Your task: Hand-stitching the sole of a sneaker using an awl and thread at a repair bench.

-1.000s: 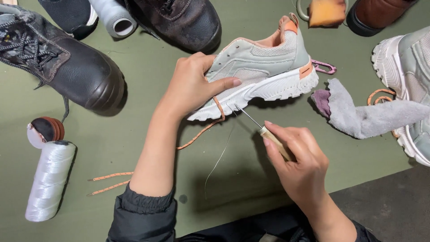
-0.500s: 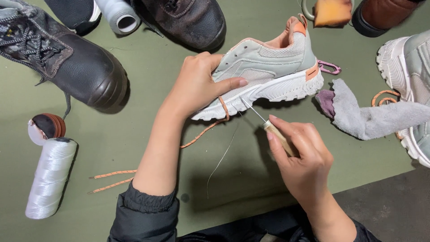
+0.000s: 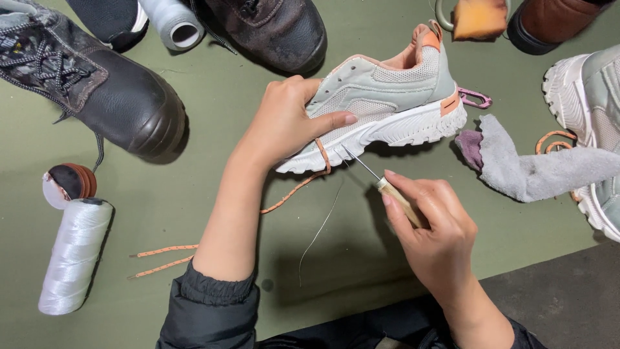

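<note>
The left hand (image 3: 284, 123) clasps the toe of a grey sneaker (image 3: 381, 103) lying on its side, covering the front of the shoe. The right hand (image 3: 429, 226) is closed around an awl (image 3: 387, 187); most of its wooden handle is buried in the fist, and its metal point meets the white sole just below the left thumb. A thin thread (image 3: 320, 229) trails down from there, its upper end hard to trace. An orange lace (image 3: 290, 190) runs under the left wrist.

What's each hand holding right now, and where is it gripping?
The left hand grips the grey sneaker over its toe end. The right hand holds a stitching awl by its wooden handle, needle pointing at the sole.
</note>
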